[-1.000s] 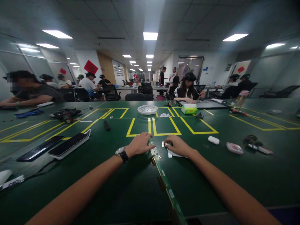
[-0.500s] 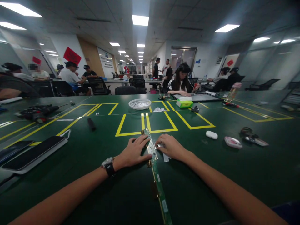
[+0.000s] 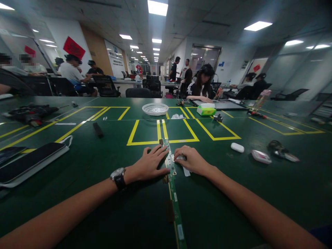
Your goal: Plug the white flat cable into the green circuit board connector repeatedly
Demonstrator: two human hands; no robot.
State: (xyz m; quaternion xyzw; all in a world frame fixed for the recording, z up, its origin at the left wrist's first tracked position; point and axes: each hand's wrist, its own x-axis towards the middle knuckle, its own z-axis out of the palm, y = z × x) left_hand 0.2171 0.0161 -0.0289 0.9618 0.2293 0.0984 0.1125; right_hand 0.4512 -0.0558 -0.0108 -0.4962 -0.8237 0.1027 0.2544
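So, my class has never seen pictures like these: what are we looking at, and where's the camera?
There's no machine here: these are a person's two bare hands, seen by a camera worn on that person's head, looking forward and down. The left hand, with fingers spread, rests on a long, narrow green circuit board. The right hand, beside the board, has its fingers closed on a white scrap; paper or cloth, I can't tell. The green table also bears yellow tape, a white basket and a green tissue pack. Other people sit beyond.

Head-worn view, forward and down over hands (image 3: 149,163).
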